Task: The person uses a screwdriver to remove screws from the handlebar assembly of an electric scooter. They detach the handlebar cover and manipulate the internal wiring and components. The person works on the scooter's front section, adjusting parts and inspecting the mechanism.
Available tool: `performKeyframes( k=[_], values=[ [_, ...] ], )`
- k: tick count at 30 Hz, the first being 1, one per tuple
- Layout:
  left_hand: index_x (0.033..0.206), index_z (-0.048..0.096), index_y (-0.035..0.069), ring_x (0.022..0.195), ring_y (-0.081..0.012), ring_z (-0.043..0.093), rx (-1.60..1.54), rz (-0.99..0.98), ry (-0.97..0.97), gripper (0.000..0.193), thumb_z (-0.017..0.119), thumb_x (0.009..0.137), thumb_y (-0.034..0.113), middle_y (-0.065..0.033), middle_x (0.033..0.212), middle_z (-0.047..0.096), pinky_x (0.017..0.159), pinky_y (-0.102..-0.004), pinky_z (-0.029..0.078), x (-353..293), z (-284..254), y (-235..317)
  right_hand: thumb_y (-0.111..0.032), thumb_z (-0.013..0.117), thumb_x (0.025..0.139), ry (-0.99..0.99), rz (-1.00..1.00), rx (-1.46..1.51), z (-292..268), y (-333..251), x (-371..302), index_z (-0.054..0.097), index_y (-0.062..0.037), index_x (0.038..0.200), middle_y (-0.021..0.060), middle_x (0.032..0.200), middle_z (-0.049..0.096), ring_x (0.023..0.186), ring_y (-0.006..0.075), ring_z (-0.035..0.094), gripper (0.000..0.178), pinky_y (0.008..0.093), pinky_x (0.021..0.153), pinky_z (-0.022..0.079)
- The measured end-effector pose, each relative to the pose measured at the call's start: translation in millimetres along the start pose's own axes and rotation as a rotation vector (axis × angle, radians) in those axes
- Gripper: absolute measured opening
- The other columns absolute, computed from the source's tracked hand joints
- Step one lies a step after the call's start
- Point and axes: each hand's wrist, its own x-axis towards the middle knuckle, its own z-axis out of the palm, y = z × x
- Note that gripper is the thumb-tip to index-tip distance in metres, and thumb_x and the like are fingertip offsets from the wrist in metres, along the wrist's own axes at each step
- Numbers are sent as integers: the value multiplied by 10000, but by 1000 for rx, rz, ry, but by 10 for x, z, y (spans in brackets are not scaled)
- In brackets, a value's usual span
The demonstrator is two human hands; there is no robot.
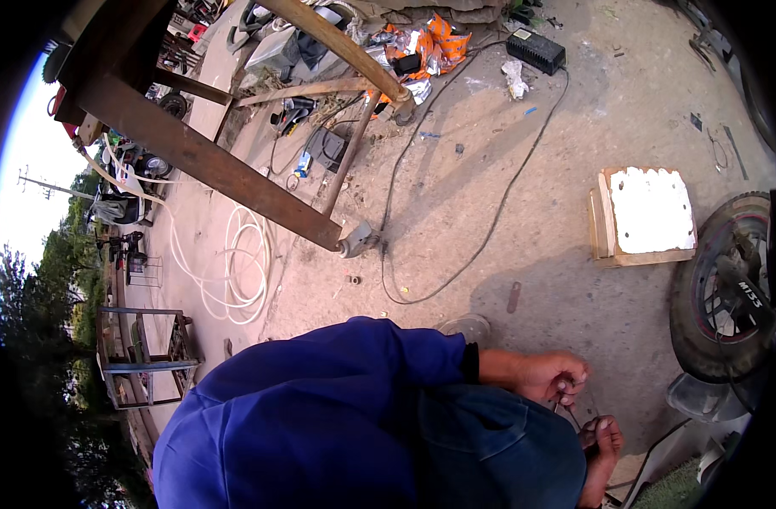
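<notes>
Beyond my knee in dark teal trousers [498, 441], my left hand [553, 375] reaches out of a blue sleeve [320, 382]. Its fingers are curled closed around a thin dark wire [574, 417]. Just below it my right hand [604, 439] comes up from the lower edge, thumb and fingers pinched together at the wire's other visible stretch. The two hands are close but apart. Exactly what the right fingertips pinch is too small to make out, and my knee hides part of the right forearm.
A motorcycle wheel [727, 288] stands at the right beside a wooden box with a white top [651, 210]. A black cable [490, 246] loops across the concrete from a black power box [535, 53]. A rusty metal frame [210, 161] and a coiled white hose [248, 263] are at the left.
</notes>
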Motion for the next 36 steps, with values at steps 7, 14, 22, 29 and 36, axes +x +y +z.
performKeyframes(
  k=[7,14,22,29,36],
  values=[
    [713,478,125,539,-149,461,163,245,309,256,574,951,126,25,591,381,707,-444,538,-141,-9,232,-229,663,1045,-26,-5,-24,99,27,-20,554,-83,826,-9,673,513,579,72,395,286,276,548,277],
    [822,590,88,716,-198,600,63,137,194,143,609,963,96,-24,705,542,817,-439,550,-207,-70,176,-255,698,1010,115,171,-74,212,108,-97,485,-107,753,-14,646,452,550,86,361,365,285,513,267],
    [1130,679,22,1021,-229,712,287,101,-101,139,704,1040,125,-109,1067,755,915,-369,549,-124,127,24,-180,717,989,22,309,116,292,122,-132,652,-52,960,20,845,631,727,105,539,147,249,687,430],
    [1115,693,-24,983,-157,729,631,94,-66,142,756,1002,34,-96,1086,774,876,-315,582,-123,118,35,-132,744,950,39,85,-65,453,78,-55,688,-35,1192,65,1219,677,1036,152,622,267,307,920,492],
    [1089,686,-24,1038,-157,703,603,103,-90,137,768,982,-1,-110,1140,752,927,-317,576,-130,234,43,-196,689,1051,-119,94,-10,636,-94,-143,531,-72,1431,94,1280,665,975,179,666,430,338,891,528]
  ],
)
